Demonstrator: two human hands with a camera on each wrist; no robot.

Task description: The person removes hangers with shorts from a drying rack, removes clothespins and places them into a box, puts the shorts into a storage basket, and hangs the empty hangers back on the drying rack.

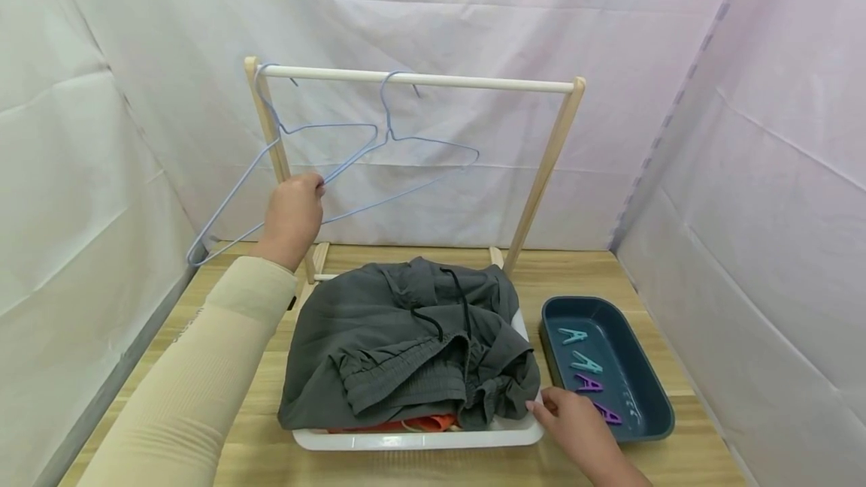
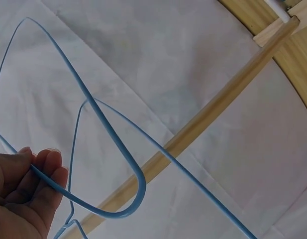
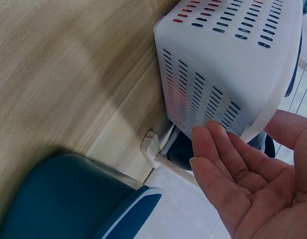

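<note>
Two light-blue wire hangers hang from the white rail (image 1: 473, 82). My left hand (image 1: 294, 213) pinches the wire of a blue hanger (image 2: 111, 132) between thumb and fingers near its rounded end. Their wires overlap around the hand. A second hanger (image 1: 433, 143) hangs to the right. Dark grey drawstring shorts (image 1: 399, 314) lie heaped over a white perforated basket (image 3: 228, 64). At the basket's front right corner is my right hand (image 1: 578, 427), its thumb at the rim and its fingers loosely bent beside the outer wall. Orange-red cloth (image 1: 433, 422) peeks out under the shorts.
A dark blue tray (image 1: 639, 367) with several turquoise and purple clothespins stands right of the basket. The wooden rack's right post (image 1: 548, 171) rises behind the basket. White cloth walls (image 1: 744, 194) surround the wooden tabletop (image 1: 704, 442).
</note>
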